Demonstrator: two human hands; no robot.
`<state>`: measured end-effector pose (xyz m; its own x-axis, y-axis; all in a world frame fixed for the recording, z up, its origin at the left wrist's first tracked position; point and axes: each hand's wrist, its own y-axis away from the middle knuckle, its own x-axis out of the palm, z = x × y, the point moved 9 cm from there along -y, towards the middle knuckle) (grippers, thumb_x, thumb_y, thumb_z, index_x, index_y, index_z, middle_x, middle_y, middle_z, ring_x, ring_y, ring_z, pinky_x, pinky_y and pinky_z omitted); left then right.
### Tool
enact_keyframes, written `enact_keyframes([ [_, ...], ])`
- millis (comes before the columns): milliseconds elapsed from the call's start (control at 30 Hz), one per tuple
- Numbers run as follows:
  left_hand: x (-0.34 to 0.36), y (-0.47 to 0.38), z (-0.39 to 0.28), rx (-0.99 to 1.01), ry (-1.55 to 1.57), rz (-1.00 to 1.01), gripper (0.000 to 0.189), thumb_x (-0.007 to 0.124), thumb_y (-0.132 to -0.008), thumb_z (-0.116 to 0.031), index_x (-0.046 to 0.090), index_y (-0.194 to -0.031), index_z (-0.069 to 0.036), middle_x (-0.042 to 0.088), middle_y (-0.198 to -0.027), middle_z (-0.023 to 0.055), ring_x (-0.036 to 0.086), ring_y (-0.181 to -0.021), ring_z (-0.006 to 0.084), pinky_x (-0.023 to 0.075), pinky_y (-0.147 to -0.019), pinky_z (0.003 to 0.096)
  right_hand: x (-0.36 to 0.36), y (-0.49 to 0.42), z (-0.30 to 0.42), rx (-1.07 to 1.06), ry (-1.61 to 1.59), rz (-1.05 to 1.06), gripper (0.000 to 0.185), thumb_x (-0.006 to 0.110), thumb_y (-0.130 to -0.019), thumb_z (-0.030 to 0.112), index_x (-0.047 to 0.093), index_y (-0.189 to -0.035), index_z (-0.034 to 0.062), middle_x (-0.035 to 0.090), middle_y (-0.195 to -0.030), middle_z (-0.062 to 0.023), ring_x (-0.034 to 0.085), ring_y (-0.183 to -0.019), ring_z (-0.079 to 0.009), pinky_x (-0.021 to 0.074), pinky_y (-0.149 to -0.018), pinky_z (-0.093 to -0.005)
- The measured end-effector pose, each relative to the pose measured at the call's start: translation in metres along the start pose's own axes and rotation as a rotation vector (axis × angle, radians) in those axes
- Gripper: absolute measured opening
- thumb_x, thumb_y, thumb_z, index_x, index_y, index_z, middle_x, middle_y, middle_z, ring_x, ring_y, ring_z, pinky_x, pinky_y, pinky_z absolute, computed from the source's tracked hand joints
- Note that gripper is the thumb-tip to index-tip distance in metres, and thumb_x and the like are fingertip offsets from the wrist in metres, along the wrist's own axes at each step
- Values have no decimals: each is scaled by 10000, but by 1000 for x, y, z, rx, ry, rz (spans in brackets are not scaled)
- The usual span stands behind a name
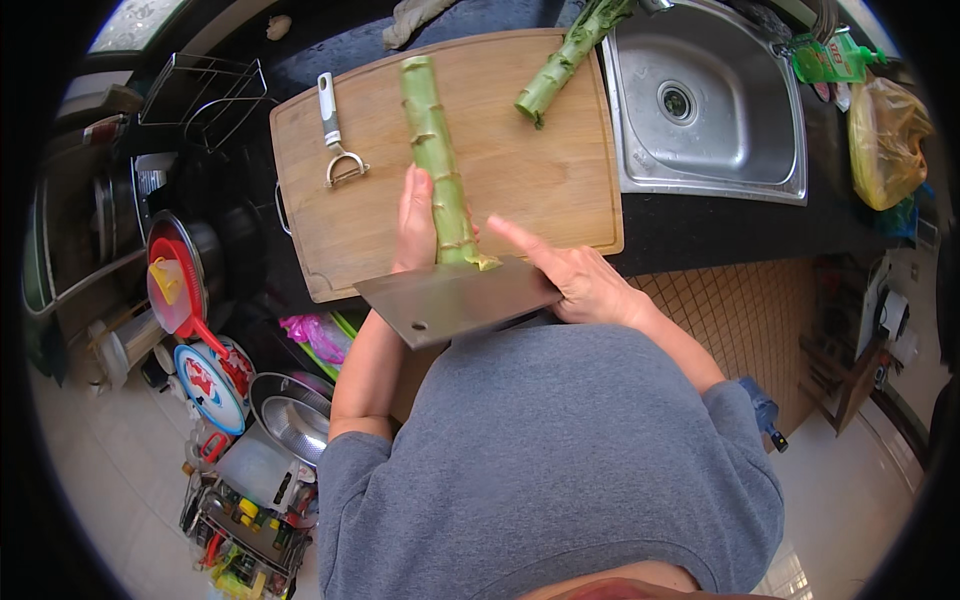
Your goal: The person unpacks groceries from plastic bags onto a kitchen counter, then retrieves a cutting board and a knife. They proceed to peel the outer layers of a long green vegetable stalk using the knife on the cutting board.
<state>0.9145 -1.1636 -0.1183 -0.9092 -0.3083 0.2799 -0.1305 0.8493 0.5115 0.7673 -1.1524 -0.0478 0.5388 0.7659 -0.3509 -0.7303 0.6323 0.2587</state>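
My left hand (417, 221) grips a thick, pale green celtuce stem (433, 150) near its lower end, thumb along its left side. The stem points away from me over a wooden cutting board (360, 240). In my right hand (592, 281) is a broad-bladed cleaver (450, 296), its index finger stretched out past the stem. The blade lies across the near end of the stem, where a small flap of peel (487, 262) shows; the cleaver's handle is hidden in the hand. A Y-shaped peeler (329, 120) rests on the board's left part.
A second green stem (559, 79) with leaves lies across the board's far right corner. Beyond it is a steel sink (720, 169). Green detergent bottle (832, 60) and yellow plastic bag (889, 142) stand at the far right. A wire rack (202, 97) and a red strainer (184, 277) are on the left.
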Motion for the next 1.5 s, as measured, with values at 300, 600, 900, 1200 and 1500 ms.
enact_keyframes([
  [300,-25,-9,15,-50,231,-217,563,336,-879,-591,481,-911,-48,546,-682,110,571,-537,216,494,-483,345,5,-1,16,-197,480,-287,696,578,-710,27,427,-1311,342,400,-615,-75,470,-500,-236,439,-491,-352],
  [600,-32,-10,37,-155,290,-196,637,396,-816,-670,527,-918,-55,575,-706,114,596,-631,222,506,-591,337,-7,-15,24,-293,700,-588,513,574,-758,103,531,-1244,261,360,-571,-48,413,-461,-191,400,-460,-319],
  [900,3,9,32,-201,448,132,598,303,-893,-588,477,-989,-24,558,-765,119,597,-549,201,528,-469,306,-84,-74,-8,25,318,-580,436,556,-784,1,518,-1188,159,645,-858,-126,646,-701,-271,476,-586,-353],
  [1200,-11,-2,46,-239,573,80,523,478,-869,-508,503,-1148,-65,587,-905,112,601,-722,182,525,-592,290,-20,-49,7,-217,349,-455,394,560,-790,38,541,-1176,113,621,-835,-132,608,-647,-272,487,-583,-351],
  [1500,19,-6,33,-220,750,36,515,360,-899,-557,471,-1057,-79,521,-746,69,533,-621,171,487,-554,316,1,18,69,-486,718,-335,441,584,-696,97,602,-1135,116,353,-559,-13,400,-448,-135,366,-423,-273],
])
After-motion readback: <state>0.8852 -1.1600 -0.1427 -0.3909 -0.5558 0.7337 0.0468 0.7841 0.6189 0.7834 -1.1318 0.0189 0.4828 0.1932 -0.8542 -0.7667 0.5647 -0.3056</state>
